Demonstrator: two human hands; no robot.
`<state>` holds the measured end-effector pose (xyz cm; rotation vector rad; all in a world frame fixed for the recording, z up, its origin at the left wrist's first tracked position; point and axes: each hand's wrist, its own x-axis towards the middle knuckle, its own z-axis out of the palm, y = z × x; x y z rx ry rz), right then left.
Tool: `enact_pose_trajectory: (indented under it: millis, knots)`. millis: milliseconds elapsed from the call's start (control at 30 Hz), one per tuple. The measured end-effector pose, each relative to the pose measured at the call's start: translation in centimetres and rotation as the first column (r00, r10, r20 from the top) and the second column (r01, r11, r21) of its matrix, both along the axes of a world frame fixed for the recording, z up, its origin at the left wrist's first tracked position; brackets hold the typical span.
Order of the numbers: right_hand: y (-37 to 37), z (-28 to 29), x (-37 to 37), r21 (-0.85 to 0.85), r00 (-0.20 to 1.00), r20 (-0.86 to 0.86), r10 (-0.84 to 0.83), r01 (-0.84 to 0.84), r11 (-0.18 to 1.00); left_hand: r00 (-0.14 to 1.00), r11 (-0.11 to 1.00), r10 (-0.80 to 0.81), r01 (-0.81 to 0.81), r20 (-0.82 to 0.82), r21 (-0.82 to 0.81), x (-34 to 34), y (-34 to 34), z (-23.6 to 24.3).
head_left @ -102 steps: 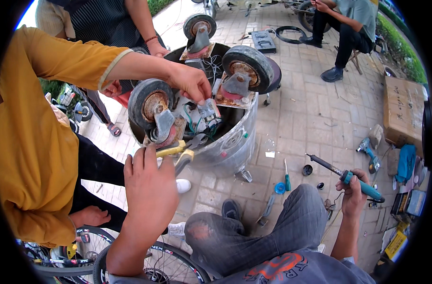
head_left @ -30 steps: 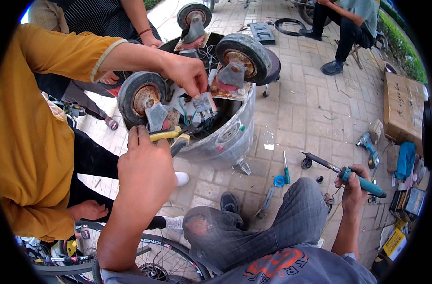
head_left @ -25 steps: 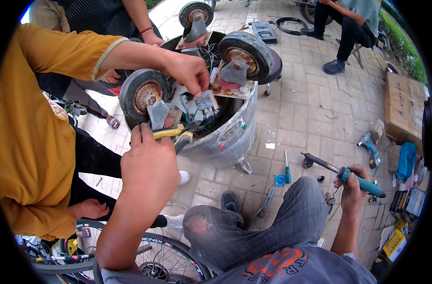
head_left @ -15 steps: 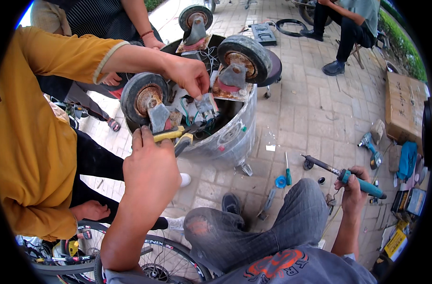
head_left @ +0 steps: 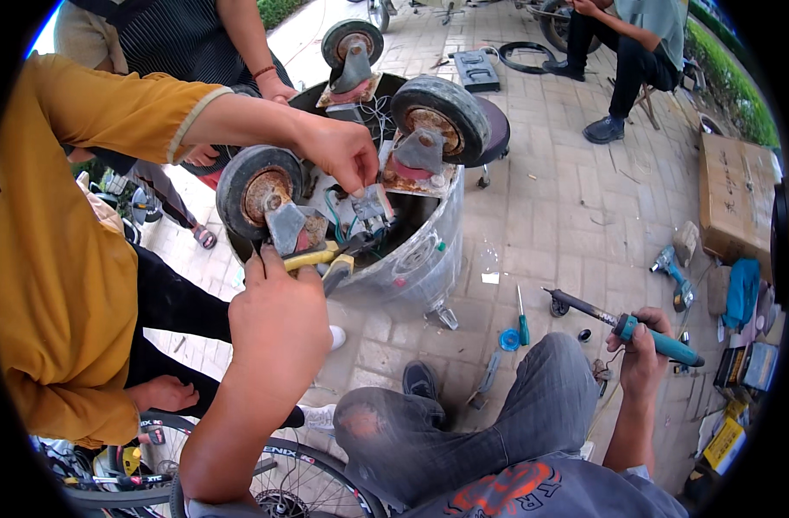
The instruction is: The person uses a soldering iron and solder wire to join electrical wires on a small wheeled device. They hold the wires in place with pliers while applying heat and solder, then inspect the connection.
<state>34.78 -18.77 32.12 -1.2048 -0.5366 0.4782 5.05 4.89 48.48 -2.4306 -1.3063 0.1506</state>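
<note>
My left hand point(head_left: 276, 315) grips yellow-handled pliers point(head_left: 315, 255) at the rim of a metal drum point(head_left: 416, 263), just below a rusty caster wheel point(head_left: 260, 190); the fingertips are partly hidden. More casters point(head_left: 442, 125) are mounted on the drum, and inside are green and white wires and a small electronic part point(head_left: 368, 205). A co-worker's hand point(head_left: 347, 155), from a yellow sleeve, pinches at that part beside the plier jaws. At the lower right, my right hand point(head_left: 643, 354) holds a teal soldering iron point(head_left: 675, 350), its dark tip pointing up-left, away from the drum.
A second person stands behind the drum; another point(head_left: 636, 60) sits at upper right. A screwdriver point(head_left: 522, 324), blue tin point(head_left: 509, 339) and small pots lie on the paving point(head_left: 558, 216). A drill point(head_left: 671, 276), carton point(head_left: 731, 190) and boxes line the right; bicycle wheels lie lower left.
The view has shifted slightly, with little relative motion in the last second. The pliers and soldering iron stay in my hands, and the co-worker's fingers remain on the small part.
</note>
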Motion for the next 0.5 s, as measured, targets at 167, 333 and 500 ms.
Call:
enact_pose_trajectory:
  millis: [167, 333, 500]
  knots:
    - [3.2, 2.8, -1.4, 0.137, 0.992, 0.099, 0.085, -0.098, 0.986, 0.999, 0.997, -0.050, 0.051, -0.010, 0.060, -0.8, 0.2, -0.2]
    - [6.9, 5.7, -3.6, 0.098, 0.858, 0.469, 0.209, -0.285, 0.953, 0.999, 0.995, -0.046, 0.044, 0.017, 0.094, -1.1, 0.6, -0.8]
    - [11.0, 8.1, -5.2, -0.024, 0.786, 0.552, 0.276, -0.316, 0.948, 0.996, 0.987, -0.090, 0.090, -0.006, 0.133, -1.2, 0.8, -1.3]
